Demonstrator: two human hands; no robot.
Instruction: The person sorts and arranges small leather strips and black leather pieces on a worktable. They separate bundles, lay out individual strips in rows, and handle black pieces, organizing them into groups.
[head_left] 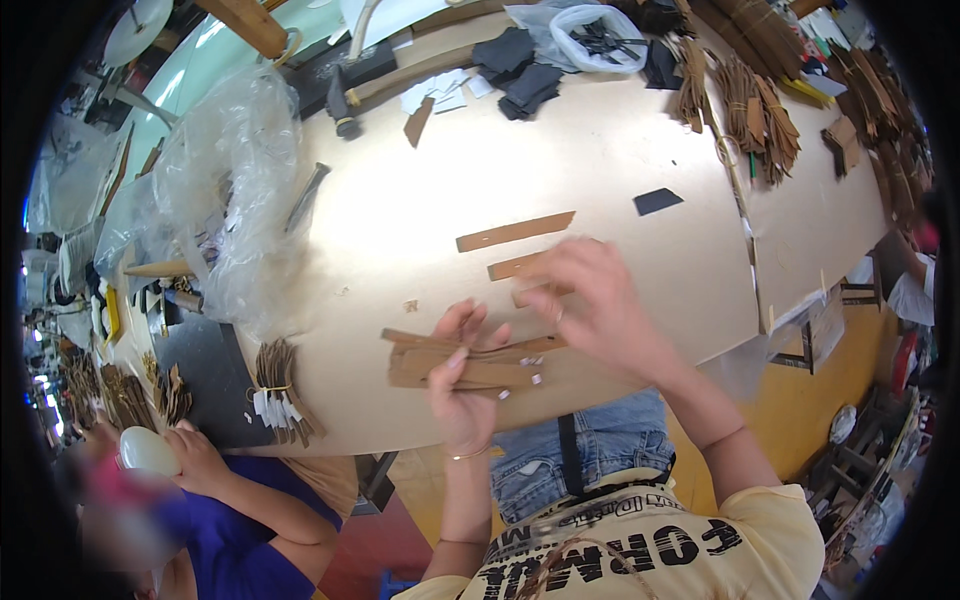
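Note:
A loose bundle of brown leather strips (420, 368) lies across my left hand (462, 385), whose thumb presses on top while the other fingers curl behind. Small white tags (537, 379) show on some of the strips. My right hand (595, 305), smeared by motion, hovers just right of the bundle with its fingers bent; what they hold, if anything, is unclear. Just beyond it, a short brown strip (510, 266) lies partly hidden by the fingers. A longer brown strip (516, 231) rests farther out on the table.
A dark angled piece (657, 202) lies to the right on the table (620, 130). A hammer (342, 105), black pieces (522, 80) and a plastic bag of dark bits (600, 40) are at the back. Clear plastic (245, 190) and a tied bundle (277, 385) sit left, beside another person (270, 520).

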